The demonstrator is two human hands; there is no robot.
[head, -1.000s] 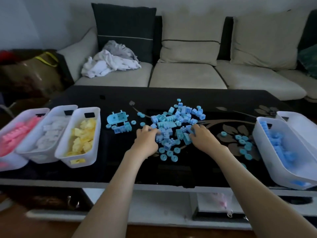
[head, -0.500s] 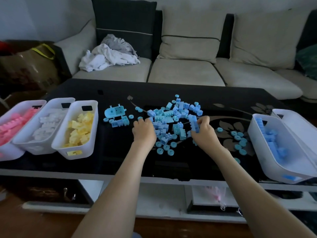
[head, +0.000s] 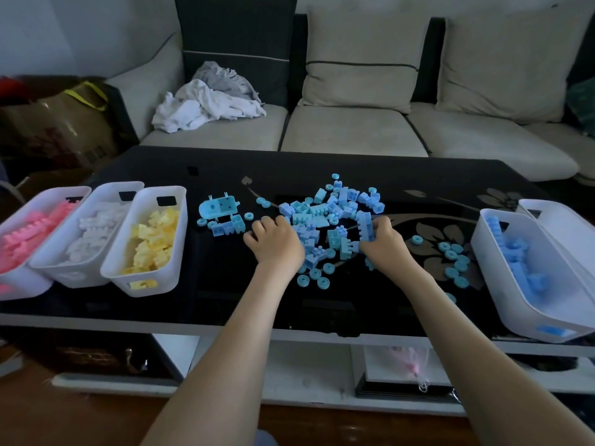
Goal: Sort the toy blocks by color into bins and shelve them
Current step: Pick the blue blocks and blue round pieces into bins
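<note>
Well within table (head: 225, 284) edges: blue blocks (head: 317, 210)

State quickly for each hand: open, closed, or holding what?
Left hand: curled over the blue block pile; whether it holds anything cannot be told.
Right hand: closed, holding a stack of blue blocks.

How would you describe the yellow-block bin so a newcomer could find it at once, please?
On the black coffee table, three white bins stand side by side at the left end. The yellow-block bin is the one nearest the blue pile; its neighbours hold white blocks and pink blocks.
</note>
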